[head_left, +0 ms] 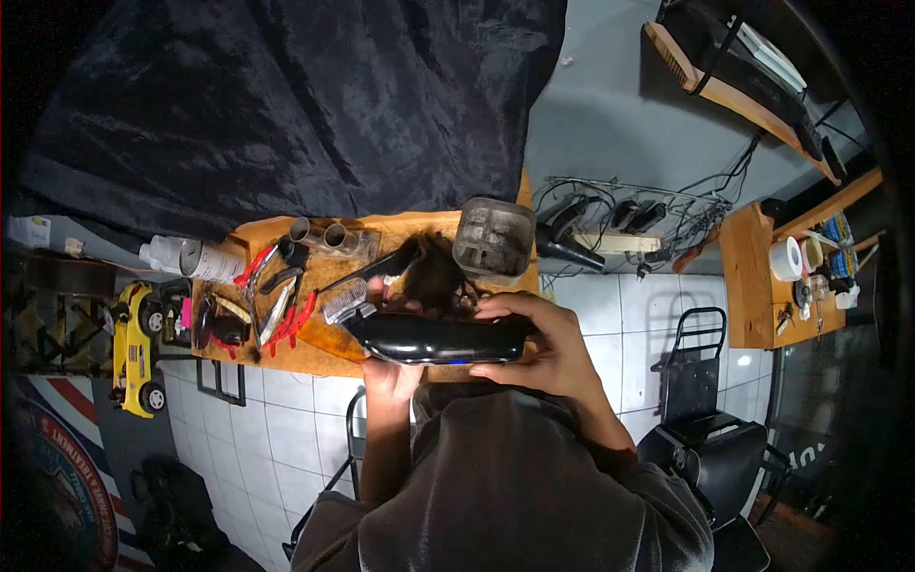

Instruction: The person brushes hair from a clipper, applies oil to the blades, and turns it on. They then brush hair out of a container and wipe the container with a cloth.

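Note:
A black hair clipper (443, 338) lies crosswise between my hands, with a comb-like guard (345, 301) at its left end. My left hand (389, 374) holds the clipper near that end, fingers partly hidden behind it. My right hand (545, 345) grips the other end, thumb below and fingers above. Beyond the clipper, a dark hairy clump or brush (434, 275) rests on the wooden table (329, 355), beside a grey divided plastic container (494, 238).
Red-handled tools (291, 324), a spray bottle (214, 259) and metal cylinders (334, 236) occupy the table's left part. A yellow toy car (138, 351) is further left. Dark cloth (315, 105) hangs behind. Hair dryers (572, 234) and cables hang right, above a black chair (710, 458).

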